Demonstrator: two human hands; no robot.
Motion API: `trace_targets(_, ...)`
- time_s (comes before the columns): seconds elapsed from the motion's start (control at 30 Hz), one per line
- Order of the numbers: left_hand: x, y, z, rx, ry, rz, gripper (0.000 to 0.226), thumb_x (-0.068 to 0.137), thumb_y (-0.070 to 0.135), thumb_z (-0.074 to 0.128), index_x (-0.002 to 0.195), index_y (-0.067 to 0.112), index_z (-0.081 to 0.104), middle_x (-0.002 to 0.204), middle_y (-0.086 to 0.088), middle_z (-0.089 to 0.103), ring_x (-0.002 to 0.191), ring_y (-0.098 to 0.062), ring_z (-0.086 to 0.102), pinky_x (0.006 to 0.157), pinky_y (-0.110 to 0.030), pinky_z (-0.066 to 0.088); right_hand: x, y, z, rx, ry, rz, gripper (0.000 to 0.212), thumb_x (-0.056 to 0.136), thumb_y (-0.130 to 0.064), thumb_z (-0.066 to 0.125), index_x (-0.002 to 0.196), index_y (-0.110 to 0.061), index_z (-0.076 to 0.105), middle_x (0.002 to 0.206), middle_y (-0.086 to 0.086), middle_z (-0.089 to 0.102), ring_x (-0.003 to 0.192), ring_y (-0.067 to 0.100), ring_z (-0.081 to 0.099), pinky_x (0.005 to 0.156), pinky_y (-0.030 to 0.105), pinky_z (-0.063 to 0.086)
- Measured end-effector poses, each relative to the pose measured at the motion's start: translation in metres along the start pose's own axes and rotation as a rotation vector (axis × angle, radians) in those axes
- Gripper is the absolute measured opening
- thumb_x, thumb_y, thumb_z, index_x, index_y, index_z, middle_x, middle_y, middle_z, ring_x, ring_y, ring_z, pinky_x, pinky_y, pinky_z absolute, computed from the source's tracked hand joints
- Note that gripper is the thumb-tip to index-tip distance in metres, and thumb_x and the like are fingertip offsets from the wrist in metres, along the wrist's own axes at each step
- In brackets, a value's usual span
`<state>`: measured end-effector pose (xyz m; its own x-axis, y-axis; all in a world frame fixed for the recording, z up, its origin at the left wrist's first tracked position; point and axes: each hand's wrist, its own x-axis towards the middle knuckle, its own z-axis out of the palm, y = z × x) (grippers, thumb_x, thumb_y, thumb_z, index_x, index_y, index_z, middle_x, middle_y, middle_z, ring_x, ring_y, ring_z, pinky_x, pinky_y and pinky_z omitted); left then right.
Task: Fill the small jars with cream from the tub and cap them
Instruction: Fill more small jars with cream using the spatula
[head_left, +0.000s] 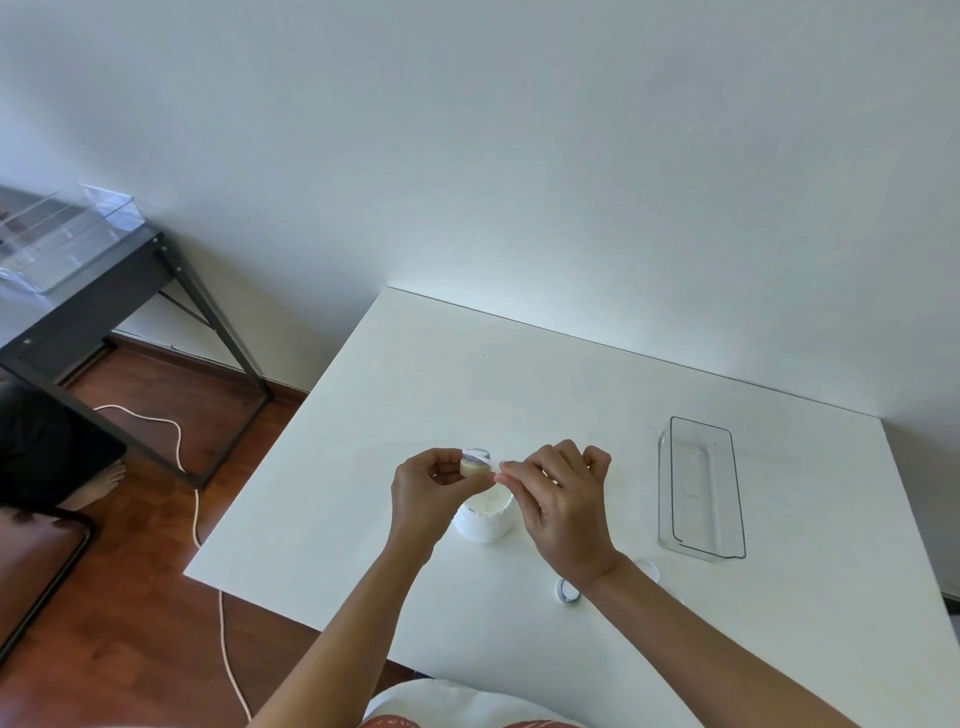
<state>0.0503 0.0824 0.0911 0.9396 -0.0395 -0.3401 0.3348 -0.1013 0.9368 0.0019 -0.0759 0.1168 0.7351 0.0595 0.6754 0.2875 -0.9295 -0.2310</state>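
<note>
My left hand (423, 486) pinches a small jar (475, 465) with pale cream in it, held above the white table (519, 374). My right hand (558, 493) pinches a thin white spatula (503, 464) whose tip reaches the jar's mouth. Right under both hands stands the open white cream tub (484, 517), partly hidden by my fingers. A small jar or cap (567, 591) lies by my right wrist, and a round white lid (649, 569) lies just right of my forearm.
A clear rectangular plastic bin (701, 488) stands on the table to the right. Left of the table are a dark metal-framed desk (104, 291) with clear trays, a cord (197, 519) on the wooden floor, and another person's foot (101, 486).
</note>
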Motion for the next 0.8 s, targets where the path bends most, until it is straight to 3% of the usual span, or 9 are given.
trace_targets(0.23, 0.001, -0.002, -0.001, 0.000, 0.001, -0.005, 0.034, 0.062, 0.015, 0.093, 0.091, 0.018, 0.075, 0.083, 0.004, 0.079, 0.083, -0.011, 0.076, 0.068, -0.015, 0.053, -0.001, 0.000, -0.005, -0.031, 0.024, -0.058, 0.006, 0.086, -0.024, 0.070, 0.083, -0.021, 0.074, 0.067, -0.008, 0.056, 0.068, 0.016, 0.049, 0.074, 0.031, 0.024)
trace_targets(0.4, 0.001, -0.005, -0.003, 0.005, 0.004, 0.003, 0.034, 0.062, 0.011, 0.092, 0.091, 0.017, 0.075, 0.084, 0.005, 0.079, 0.084, -0.012, 0.075, 0.076, -0.025, 0.057, -0.003, 0.002, -0.010, 0.018, 0.050, 0.027, 0.008, 0.088, -0.024, 0.067, 0.082, -0.022, 0.072, 0.070, -0.009, 0.056, 0.068, 0.015, 0.050, 0.075, 0.031, 0.024)
trace_targets(0.53, 0.001, -0.007, -0.006, 0.000, 0.005, 0.017, 0.034, 0.062, 0.009, 0.092, 0.090, 0.020, 0.075, 0.084, 0.007, 0.079, 0.082, -0.010, 0.075, 0.074, -0.024, 0.056, 0.003, 0.002, -0.015, 0.212, 0.084, 0.368, 0.010, 0.086, -0.022, 0.067, 0.076, -0.025, 0.068, 0.072, -0.014, 0.057, 0.067, 0.006, 0.053, 0.077, 0.034, 0.031)
trace_targets(0.63, 0.001, -0.009, -0.010, -0.012, -0.013, 0.034, 0.035, 0.064, 0.006, 0.090, 0.091, 0.021, 0.074, 0.087, 0.007, 0.079, 0.084, -0.013, 0.075, 0.076, -0.026, 0.057, 0.008, 0.007, -0.014, 0.401, 0.132, 0.665, 0.016, 0.086, -0.018, 0.069, 0.071, -0.023, 0.065, 0.069, -0.013, 0.056, 0.065, 0.004, 0.053, 0.069, 0.038, 0.042)
trace_targets(0.73, 0.000, -0.010, -0.013, -0.058, -0.053, 0.049, 0.035, 0.068, 0.001, 0.087, 0.094, 0.020, 0.073, 0.092, 0.006, 0.079, 0.087, -0.014, 0.075, 0.077, -0.025, 0.058, 0.006, 0.014, -0.003, 0.340, -0.010, 0.740, 0.014, 0.085, -0.017, 0.070, 0.072, -0.019, 0.068, 0.071, -0.008, 0.058, 0.067, 0.007, 0.056, 0.077, 0.043, 0.043)
trace_targets(0.8, -0.001, -0.011, -0.016, -0.096, -0.089, 0.055, 0.034, 0.072, -0.002, 0.084, 0.097, 0.018, 0.073, 0.095, 0.005, 0.079, 0.088, -0.012, 0.075, 0.074, -0.020, 0.056, 0.001, 0.016, 0.010, 0.233, -0.211, 0.703, 0.011, 0.086, -0.024, 0.070, 0.075, -0.021, 0.071, 0.077, -0.004, 0.059, 0.074, 0.015, 0.058, 0.083, 0.037, 0.032)
